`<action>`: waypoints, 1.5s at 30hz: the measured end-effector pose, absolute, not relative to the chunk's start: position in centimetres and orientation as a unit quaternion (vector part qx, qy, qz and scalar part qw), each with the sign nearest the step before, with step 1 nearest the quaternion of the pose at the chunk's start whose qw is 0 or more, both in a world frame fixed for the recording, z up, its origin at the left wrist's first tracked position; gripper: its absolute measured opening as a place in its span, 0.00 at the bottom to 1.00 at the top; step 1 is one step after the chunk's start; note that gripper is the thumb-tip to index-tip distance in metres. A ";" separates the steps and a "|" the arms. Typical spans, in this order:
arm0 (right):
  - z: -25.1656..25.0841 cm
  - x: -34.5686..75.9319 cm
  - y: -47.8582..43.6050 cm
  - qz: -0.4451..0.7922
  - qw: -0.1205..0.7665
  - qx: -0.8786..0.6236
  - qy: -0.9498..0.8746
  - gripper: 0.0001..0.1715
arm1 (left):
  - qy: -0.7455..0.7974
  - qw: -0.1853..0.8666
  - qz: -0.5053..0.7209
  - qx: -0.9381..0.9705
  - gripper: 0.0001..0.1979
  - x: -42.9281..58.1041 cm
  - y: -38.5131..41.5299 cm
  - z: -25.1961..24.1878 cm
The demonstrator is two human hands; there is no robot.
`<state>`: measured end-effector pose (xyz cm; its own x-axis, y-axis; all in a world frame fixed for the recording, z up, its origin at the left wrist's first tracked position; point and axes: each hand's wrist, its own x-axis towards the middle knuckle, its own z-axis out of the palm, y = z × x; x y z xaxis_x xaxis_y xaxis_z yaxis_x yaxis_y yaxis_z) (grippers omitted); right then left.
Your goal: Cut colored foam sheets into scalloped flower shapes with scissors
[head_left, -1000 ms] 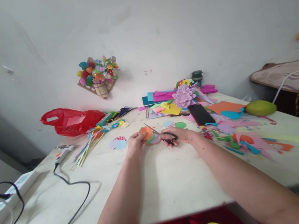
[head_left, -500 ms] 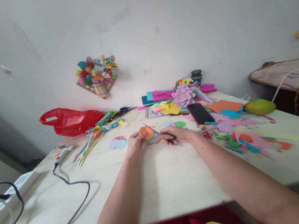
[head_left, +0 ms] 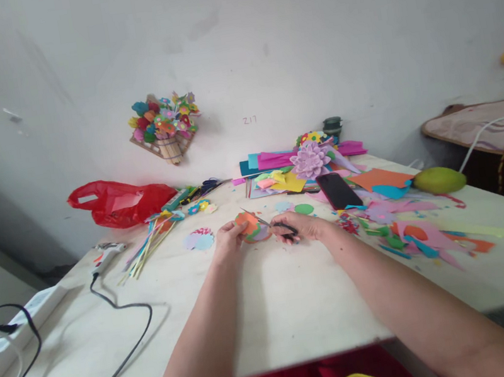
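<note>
Near the middle of the table my left hand [head_left: 230,239] pinches an orange foam circle [head_left: 246,221] by its left side. My right hand [head_left: 303,225] is wrapped round the dark handles of a pair of scissors [head_left: 259,217], whose blades point up and left across the orange circle. Under the circle lie green and purple round pieces, partly covered. Left of my left hand is a small group of light purple and blue circles [head_left: 203,241] with red bits on it. Just beyond my right hand lies a green circle [head_left: 304,209].
Foam scraps [head_left: 425,237] spread over the right side, near a phone [head_left: 338,191] and a green mango-like fruit [head_left: 439,180]. Leftward are a red plastic bag [head_left: 123,202], thin sticks [head_left: 151,249], a glue gun [head_left: 108,256] with a black cord, and a power strip [head_left: 37,312].
Both hands, the orange circle and the scissors keep nearly the same place. The whole view has shifted very slightly.
</note>
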<state>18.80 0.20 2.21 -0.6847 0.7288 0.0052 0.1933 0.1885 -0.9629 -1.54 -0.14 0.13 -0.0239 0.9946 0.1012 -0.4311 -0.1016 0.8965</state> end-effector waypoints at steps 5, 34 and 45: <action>2.1 18.9 0.3 0.560 0.233 -0.315 -0.730 0.18 | 0.346 0.579 0.618 0.404 0.10 -1.7 -0.1 0.1; 1.3 19.0 1.1 0.583 0.205 -0.314 -0.721 0.14 | 0.345 0.610 0.604 0.380 0.07 -1.9 -0.2 0.2; 1.9 19.0 0.4 0.573 0.219 -0.315 -0.725 0.16 | 0.350 0.612 0.592 0.390 0.08 -1.8 -0.2 0.2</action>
<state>19.02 0.39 1.89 -0.7062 0.7067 -0.0429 0.2052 0.1463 -0.9677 -1.82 -0.18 0.18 0.0531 0.9981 0.0328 -0.4520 -0.0053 0.8920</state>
